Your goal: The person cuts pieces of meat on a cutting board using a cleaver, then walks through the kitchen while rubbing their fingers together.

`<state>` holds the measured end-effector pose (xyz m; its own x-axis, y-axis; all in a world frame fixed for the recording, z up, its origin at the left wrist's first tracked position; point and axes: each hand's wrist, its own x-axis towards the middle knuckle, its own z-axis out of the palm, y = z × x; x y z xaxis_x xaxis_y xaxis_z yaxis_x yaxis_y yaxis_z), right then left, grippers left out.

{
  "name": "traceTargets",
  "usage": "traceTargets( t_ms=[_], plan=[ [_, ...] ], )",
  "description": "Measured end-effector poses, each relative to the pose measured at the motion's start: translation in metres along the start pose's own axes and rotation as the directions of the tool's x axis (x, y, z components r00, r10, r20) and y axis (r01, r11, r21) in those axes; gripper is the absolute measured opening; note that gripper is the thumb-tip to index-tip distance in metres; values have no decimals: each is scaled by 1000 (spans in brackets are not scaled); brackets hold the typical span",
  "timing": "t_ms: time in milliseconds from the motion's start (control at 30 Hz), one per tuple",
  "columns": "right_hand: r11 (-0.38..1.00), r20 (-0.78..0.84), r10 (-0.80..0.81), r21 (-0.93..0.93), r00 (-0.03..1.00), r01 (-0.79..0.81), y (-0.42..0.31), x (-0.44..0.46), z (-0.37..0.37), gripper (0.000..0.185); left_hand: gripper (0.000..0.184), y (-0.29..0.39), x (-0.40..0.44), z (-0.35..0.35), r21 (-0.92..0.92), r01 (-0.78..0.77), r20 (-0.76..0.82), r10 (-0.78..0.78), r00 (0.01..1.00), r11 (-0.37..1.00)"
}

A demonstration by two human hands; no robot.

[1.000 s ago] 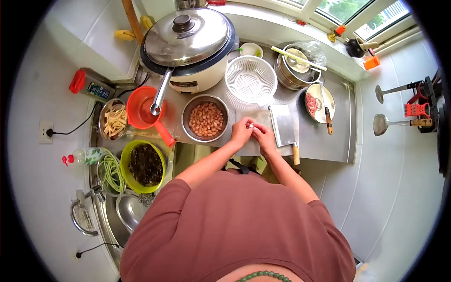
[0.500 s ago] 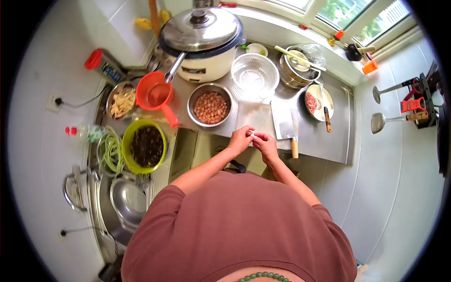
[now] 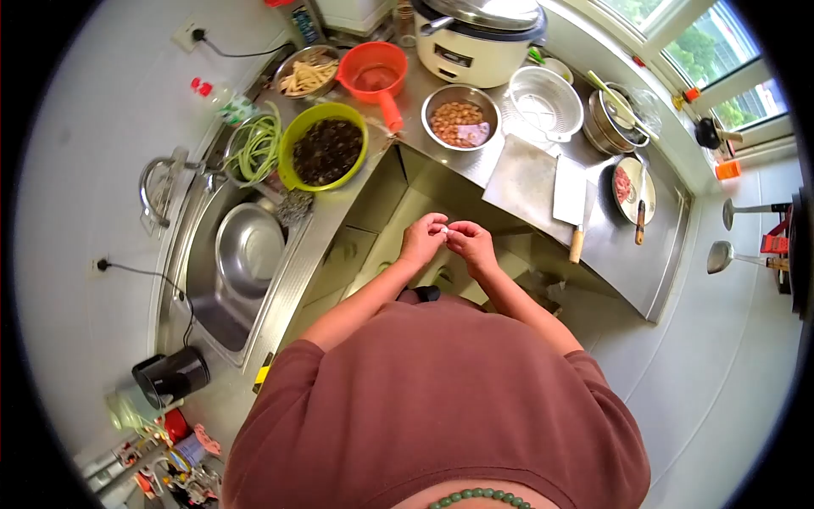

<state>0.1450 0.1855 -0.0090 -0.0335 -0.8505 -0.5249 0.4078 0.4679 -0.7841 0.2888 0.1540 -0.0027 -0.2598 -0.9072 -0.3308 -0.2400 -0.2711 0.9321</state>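
My left hand (image 3: 421, 241) and my right hand (image 3: 473, 246) meet in front of the counter, over the open space below its edge. The fingertips of both are pinched round a small white piece (image 3: 444, 230), perhaps a garlic clove, partly hidden by the fingers. To the right of them, a grey cutting board (image 3: 519, 172) lies on the counter with a wooden-handled cleaver (image 3: 568, 193) on its right side. Beyond the hands stands a steel bowl (image 3: 426, 102) of reddish-brown beans or peanuts, with a pale pinkish patch on top.
A yellow-green basin (image 3: 362, 155) of dark soaked food stands left, beside a red dipper (image 3: 373, 78). The sink (image 3: 199, 280) holds a steel basin. A white colander (image 3: 547, 100), a rice cooker (image 3: 471, 64) and a plate of meat (image 3: 627, 202) sit along the back and right.
The view has swung left, showing more of the sink side. My hands have moved left, away from the cutting board, still pinching the white piece. A pale pinkish patch now shows in the steel bowl.
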Motion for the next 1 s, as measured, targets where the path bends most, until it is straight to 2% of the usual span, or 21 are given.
traceTargets(
  t_ms=[100,267,533,633,767,933,1000],
  plan=[
    [999,64,6,-39,998,-4,6,-3,36,16,32,-8,-21,-32,-194,16,-66,-29,997,981],
    [991,228,41,-130,973,-12,31,-10,127,17,32,-21,-73,-116,-216,-55,-234,3,972,975],
    [940,447,233,-333,864,-81,107,-41,289,15,29,-72,-186,-251,-479,-110,-494,-164,854,871],
    [917,551,328,-380,767,-119,131,-55,332,14,29,-93,-225,-277,-490,-180,-609,-187,771,853],
    [818,555,459,-570,694,-85,153,-81,375,11,27,-110,-272,-286,-501,-281,-746,-243,620,819],
    [714,599,626,-698,499,-57,194,-89,391,16,21,-133,-314,-268,-476,-366,-862,-342,374,799],
    [632,565,713,-775,415,-29,205,-104,400,17,20,-142,-337,-253,-458,-335,-881,-372,292,823]
  ],
)
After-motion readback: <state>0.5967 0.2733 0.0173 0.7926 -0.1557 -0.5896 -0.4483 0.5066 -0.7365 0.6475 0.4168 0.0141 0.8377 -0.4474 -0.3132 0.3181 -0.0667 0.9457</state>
